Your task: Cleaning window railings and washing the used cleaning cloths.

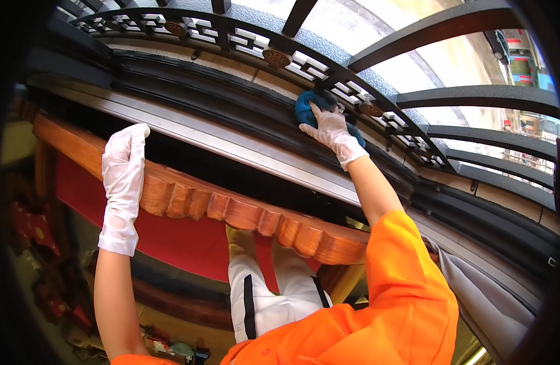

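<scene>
My right hand [330, 127], in a thin white glove, presses a bunched blue cloth [306, 108] onto the outer ledge beyond the dark window frame [207, 89], close to the black metal grille [248, 32]. The fingers are spread over the cloth, and part of it looks dark and blurred. My left hand [124, 164], gloved in white too, curls over the carved wooden top rail [234, 210] of a seat. Its fingertips are partly hidden. Between the rail and the frame runs a silver metal window track [225, 134].
Thick grille bars [435, 36] arch over a street outside. Below the rail lies a red cushion [179, 246], with my legs in white shorts [280, 292] above it. A grey curtain [483, 292] hangs at the right. Carved dark furniture [56, 273] stands lower left.
</scene>
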Demonstrator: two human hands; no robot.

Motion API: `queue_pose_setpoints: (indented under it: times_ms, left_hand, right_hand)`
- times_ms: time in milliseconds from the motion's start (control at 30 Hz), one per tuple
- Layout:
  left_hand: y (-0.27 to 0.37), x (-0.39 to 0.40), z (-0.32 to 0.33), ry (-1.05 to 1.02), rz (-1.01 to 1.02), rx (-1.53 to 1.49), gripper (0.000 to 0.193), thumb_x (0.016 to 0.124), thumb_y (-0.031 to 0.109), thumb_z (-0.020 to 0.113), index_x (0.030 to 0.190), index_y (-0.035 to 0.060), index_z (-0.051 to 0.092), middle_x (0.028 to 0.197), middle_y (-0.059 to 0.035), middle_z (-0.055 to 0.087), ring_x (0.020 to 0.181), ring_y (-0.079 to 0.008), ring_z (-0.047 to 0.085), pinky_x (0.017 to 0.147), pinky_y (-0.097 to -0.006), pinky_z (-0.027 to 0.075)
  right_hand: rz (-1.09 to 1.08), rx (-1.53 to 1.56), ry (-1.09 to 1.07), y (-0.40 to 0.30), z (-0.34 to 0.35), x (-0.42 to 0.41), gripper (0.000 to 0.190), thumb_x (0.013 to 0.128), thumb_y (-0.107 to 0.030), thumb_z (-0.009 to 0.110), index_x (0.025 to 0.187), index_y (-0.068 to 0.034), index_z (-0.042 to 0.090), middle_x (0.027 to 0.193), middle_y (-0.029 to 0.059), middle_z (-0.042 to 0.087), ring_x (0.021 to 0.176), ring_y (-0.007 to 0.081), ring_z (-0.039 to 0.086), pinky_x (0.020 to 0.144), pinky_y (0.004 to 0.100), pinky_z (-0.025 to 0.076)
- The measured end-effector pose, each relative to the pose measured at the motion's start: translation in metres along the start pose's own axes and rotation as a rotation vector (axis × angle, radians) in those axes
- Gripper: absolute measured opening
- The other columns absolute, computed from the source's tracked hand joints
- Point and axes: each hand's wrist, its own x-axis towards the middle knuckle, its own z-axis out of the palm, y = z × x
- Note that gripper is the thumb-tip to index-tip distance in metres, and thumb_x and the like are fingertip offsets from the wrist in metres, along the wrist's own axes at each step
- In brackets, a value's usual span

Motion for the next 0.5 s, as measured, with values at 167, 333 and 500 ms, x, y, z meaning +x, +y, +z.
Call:
queue_pose_setpoints:
  times_ms: [167,333,500]
  left_hand:
    - [-0.003,-0.002,-0.002,-0.015,-0.018,0.033,0.02,0.093,0.016,0.053,0.1,0.0012,0.064,0.098,-0.0046,0.064,0.093,-0.0132,0.059,0.088,-0.0266,0.045]
    - [-0.004,0.0,0.0,-0.02,-0.003,0.016,0.02,0.093,0.016,0.053,0.1,0.0022,0.065,0.098,-0.0046,0.064,0.093,-0.0135,0.059,0.088,-0.0268,0.045]
    - [-0.001,-0.001,-0.003,-0.017,-0.001,0.053,0.02,0.093,0.016,0.053,0.099,0.002,0.065,0.098,-0.0045,0.064,0.093,-0.0133,0.059,0.088,-0.0268,0.045]
  right_hand:
    - [0.001,0.014,0.1,-0.001,-0.013,0.002,0.075,0.077,-0.058,0.058,0.137,-0.017,0.039,0.13,0.0165,0.05,0.119,0.0411,0.042,0.099,0.0417,0.038]
    - [-0.062,0.319,-0.004,0.03,-0.015,0.012,0.068,0.074,-0.048,0.065,0.13,-0.014,0.048,0.127,0.0188,0.051,0.118,0.039,0.044,0.1,0.0411,0.037]
    - [-0.006,0.095,0.26,0.009,0.01,0.002,0.074,0.068,-0.043,0.071,0.131,-0.013,0.048,0.128,0.0215,0.049,0.116,0.0372,0.047,0.1,0.0376,0.038]
